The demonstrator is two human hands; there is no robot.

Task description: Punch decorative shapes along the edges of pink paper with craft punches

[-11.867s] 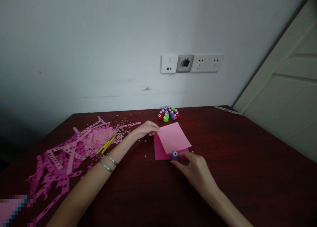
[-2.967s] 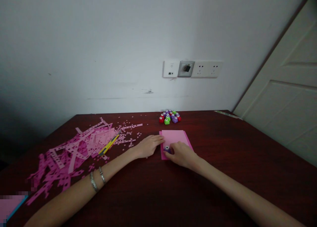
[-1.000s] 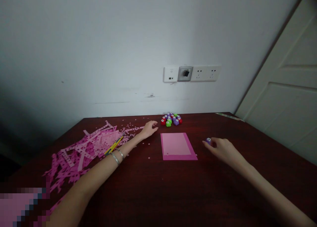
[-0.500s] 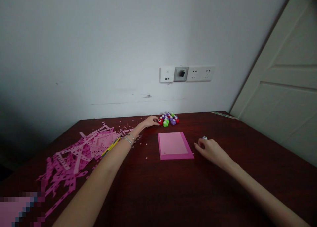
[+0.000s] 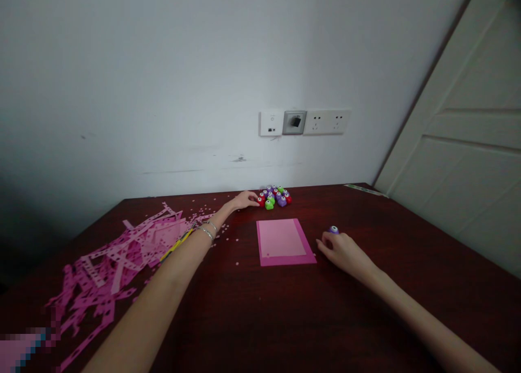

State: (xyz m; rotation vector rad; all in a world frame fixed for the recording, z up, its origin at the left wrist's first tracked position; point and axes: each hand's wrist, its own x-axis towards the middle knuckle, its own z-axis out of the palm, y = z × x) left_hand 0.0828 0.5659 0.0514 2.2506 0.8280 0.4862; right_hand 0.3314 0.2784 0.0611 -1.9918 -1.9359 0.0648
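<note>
At the back of the table my left hand (image 5: 245,200) reaches the left edge of a cluster of small craft paper punches. Its fingertips close on a red paper punch (image 5: 261,202). A green paper punch (image 5: 269,203) and several purple ones stand right beside it. My right hand (image 5: 341,248) rests low over the table, right of the pink paper (image 5: 280,237), with its fingers curled. A purple paper punch (image 5: 334,229) with a white top shows behind these fingers, its lower part hidden by the hand. The lighter pink sheet lies on a darker pink one.
Left of my left forearm lies a heap of punched pink paper strips (image 5: 118,259), with a yellow tool (image 5: 178,243) partly under the arm. Tiny pink cut-outs are scattered nearby. A pale strip (image 5: 366,190) lies at the back right. Wall sockets (image 5: 325,122) sit above the table.
The view has shifted slightly, so most things sit a little further left. More of the purple punch shows behind my right hand. My left hand stays at the red punch.
</note>
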